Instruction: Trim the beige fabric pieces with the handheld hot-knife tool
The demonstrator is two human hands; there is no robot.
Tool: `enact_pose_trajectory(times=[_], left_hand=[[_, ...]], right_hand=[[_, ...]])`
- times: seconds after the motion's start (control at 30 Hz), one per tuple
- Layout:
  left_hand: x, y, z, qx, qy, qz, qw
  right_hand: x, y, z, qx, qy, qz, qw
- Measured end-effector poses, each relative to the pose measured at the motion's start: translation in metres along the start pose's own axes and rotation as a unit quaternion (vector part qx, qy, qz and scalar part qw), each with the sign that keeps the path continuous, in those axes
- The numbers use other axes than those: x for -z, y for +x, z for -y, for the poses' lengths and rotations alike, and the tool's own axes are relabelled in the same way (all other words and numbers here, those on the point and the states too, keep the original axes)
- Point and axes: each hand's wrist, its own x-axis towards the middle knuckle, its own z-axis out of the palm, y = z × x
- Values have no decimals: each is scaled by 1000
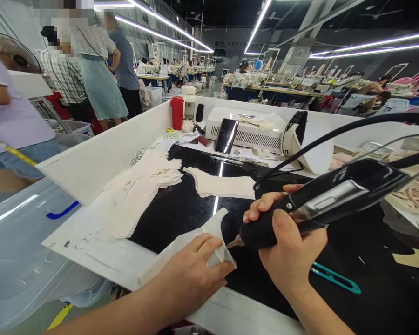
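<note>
My left hand [195, 265] is closed on a folded white fabric piece [181, 246] at the table's near edge, pinching its right end between thumb and fingers. In my right hand [289, 246] is a black corded hand tool [321, 200] with a silver lever and a pointed metal tip. That tip lies right beside the fabric's edge, close to my left fingers; whether it touches the cloth I cannot tell. Beyond my hands, a small stack of cream fabric pieces [223, 184] lies on the black surface. A larger pile of cream pieces [139, 190] spreads to the left.
A teal thread snip [338, 279] lies right of my right wrist. Behind are a phone [226, 135] leaning on a white vented box [251, 128] and a red cup [177, 113]. A black cable [335, 132] arches across the right. Co-workers stand at left beyond the white side board [108, 153].
</note>
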Motion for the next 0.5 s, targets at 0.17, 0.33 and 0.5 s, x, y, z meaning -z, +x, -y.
enact_pose_trajectory(times=[0.17,0.33,0.5], left_hand=[[-6,-4,-10,-10,46,-41,998],[-7,-14,-24,-12,73,-55,996],[4,-4,-19,-35,62,-35,997]], right_hand=[[0,-3,3,-7,-14,8,1000],[4,-9,11,-11,-19,34,999],[6,-13,12,-5,-18,38,999]])
